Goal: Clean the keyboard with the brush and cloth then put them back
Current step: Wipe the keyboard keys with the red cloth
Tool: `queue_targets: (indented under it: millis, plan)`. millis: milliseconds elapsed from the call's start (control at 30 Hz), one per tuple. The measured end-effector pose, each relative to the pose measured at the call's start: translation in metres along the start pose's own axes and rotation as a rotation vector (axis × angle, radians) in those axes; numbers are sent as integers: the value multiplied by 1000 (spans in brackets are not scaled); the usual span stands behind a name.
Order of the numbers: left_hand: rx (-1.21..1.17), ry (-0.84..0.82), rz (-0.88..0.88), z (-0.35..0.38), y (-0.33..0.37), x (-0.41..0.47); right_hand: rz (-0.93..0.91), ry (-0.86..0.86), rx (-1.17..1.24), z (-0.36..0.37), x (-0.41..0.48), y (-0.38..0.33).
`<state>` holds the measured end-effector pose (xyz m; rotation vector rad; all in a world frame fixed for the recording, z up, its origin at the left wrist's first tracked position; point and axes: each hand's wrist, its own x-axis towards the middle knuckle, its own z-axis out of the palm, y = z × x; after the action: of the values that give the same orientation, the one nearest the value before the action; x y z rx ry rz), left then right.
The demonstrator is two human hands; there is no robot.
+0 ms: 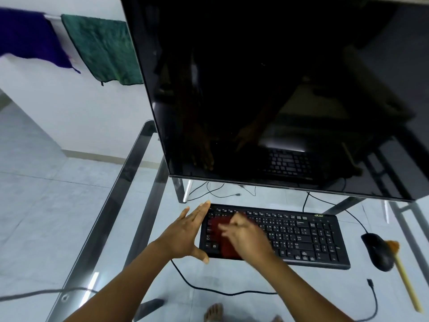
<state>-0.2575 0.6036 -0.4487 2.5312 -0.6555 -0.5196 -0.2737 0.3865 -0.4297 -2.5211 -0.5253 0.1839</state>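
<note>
Right hand [243,235] atop cloth [226,246], keyboard [301,238].

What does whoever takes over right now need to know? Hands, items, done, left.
Left hand: open, flat against the keyboard's left edge, thumb at its front corner, bracing it.
Right hand: pressing the red cloth onto the left-side keys; blurred, so likely mid-wipe.
Brush: lies on the glass table right of the mouse, bristles against it, handle toward the person.
Done: cannot tell whether brushing happened; cloth wiping is under way.
Left: wipe the remaining keys toward the right, then put cloth and brush back.
</note>
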Motion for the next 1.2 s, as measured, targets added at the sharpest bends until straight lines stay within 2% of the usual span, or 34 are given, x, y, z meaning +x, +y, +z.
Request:
queue_targets:
  millis: [33,67,167,200,300,333,367,467,533,600,633,667,733,767,800,900,933,1033,1067,1167,1200]
  plan:
    - [-2,-1,2,-1,0,0,62,59,5,2,0,0]
    - [4,0,5,0,0,-1,46,40,14,9,-2,-4]
    - [51,-4,20,0,-1,0,-238,-204,-33,24,-17,-30]
    - [53,-8,20,0,-1,1,-220,-220,-26,17,-13,-28]
    - [30,-5,14,-1,0,1,0,27,-32,11,5,-5]
    - [27,-3,12,0,1,1,25,57,-25,14,6,-7]
    - [25,2,11,0,1,0,-12,33,-24,18,5,-16]
    - [16,5,8,-1,1,0,-205,-198,-99,25,-5,-35]
    - [7,0,4,-1,0,2,-113,-67,-156,9,9,-16]
    - [4,-9,-7,-1,-1,2,102,126,-150,-1,21,3]
    - [-2,-9,-10,0,-1,2,154,122,-144,-1,21,2]
    - [-6,-7,-11,1,-2,2,130,87,-116,1,21,-6]
    - [-14,-10,-2,1,-3,1,-7,-107,-42,8,11,-28]
    - [-17,-10,6,1,-3,1,-83,-135,-63,7,12,-28]
    - [-16,-8,9,1,-2,2,-86,-111,-97,3,18,-20]
    - [-17,-12,-2,0,-1,3,234,135,-186,-6,41,5]
    - [-22,-13,-9,2,-1,3,246,147,-167,-5,42,1]
    - [-55,-22,-46,2,-2,0,-51,-64,-167,7,31,-27]
    - [-78,-29,-63,0,-1,0,-78,-80,-156,4,30,-26]
    - [-106,-33,-74,0,-2,2,208,106,-192,-6,45,-3]
    - [-113,-35,-88,1,-2,1,210,92,-206,-5,48,-4]
